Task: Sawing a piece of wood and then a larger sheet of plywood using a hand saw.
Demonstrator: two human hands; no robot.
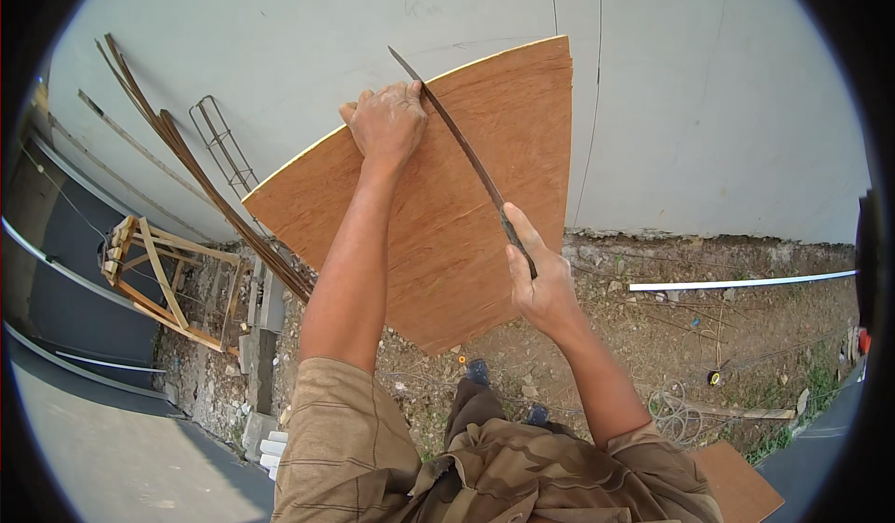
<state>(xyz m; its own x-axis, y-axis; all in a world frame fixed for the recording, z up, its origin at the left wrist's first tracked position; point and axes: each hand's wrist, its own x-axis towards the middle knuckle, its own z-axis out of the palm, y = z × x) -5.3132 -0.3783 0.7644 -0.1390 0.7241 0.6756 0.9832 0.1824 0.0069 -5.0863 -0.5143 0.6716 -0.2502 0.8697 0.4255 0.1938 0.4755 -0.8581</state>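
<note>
A brown plywood sheet stands tilted before me, its pale top edge toward the wall. My left hand is closed over that top edge, gripping the sheet. In my right hand is the dark handle of a hand saw, the fingers wrapped round it. The saw's long narrow blade slants up and left across the sheet and crosses the top edge just right of my left hand. Its tip sticks out past the edge. Whether the teeth have cut into the wood, I cannot tell.
A pale grey wall rises behind the sheet. Bundled rods and a wire frame lean at left, near a wooden trestle. On the rough ground lie a white strip, a tape measure and coiled cord.
</note>
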